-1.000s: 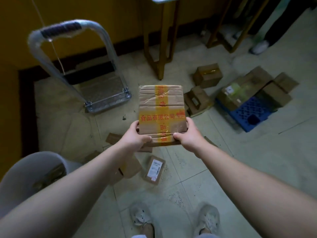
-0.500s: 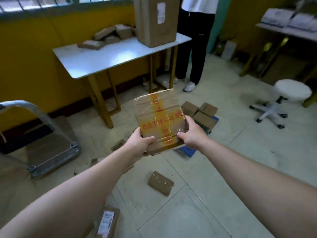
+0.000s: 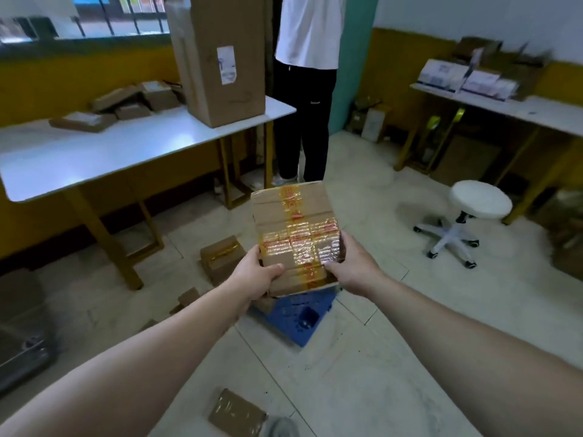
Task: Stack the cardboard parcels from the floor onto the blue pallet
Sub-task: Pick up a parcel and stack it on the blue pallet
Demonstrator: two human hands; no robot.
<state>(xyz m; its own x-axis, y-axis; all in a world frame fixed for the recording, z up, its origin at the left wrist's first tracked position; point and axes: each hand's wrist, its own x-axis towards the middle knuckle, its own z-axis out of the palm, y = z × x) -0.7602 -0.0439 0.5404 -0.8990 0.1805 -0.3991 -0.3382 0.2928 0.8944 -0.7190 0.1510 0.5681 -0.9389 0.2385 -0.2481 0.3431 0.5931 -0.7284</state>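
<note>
I hold a flat cardboard parcel (image 3: 295, 228) crossed with yellow tape and red print, out in front of me above the floor. My left hand (image 3: 254, 275) grips its near left edge, thumb on top. My right hand (image 3: 353, 268) grips its near right edge the same way. The blue pallet (image 3: 303, 313) lies on the floor directly beneath the parcel, mostly hidden by it. Loose parcels lie around: one brown box (image 3: 220, 257) left of the pallet, a small one (image 3: 187, 298) nearer me, and a taped one (image 3: 236, 414) close to my feet.
A white table (image 3: 104, 152) with yellow legs stands on the left, carrying a tall carton (image 3: 220, 58) and flat parcels. A person (image 3: 307, 89) stands behind the pallet. A white rolling stool (image 3: 473, 212) is on the right, another table (image 3: 520, 111) beyond it. A trolley base (image 3: 22, 354) sits far left.
My view has lifted from the floor and turned right. The parcel, held in both hands throughout, has come over the blue pallet, which now lies right under it.
</note>
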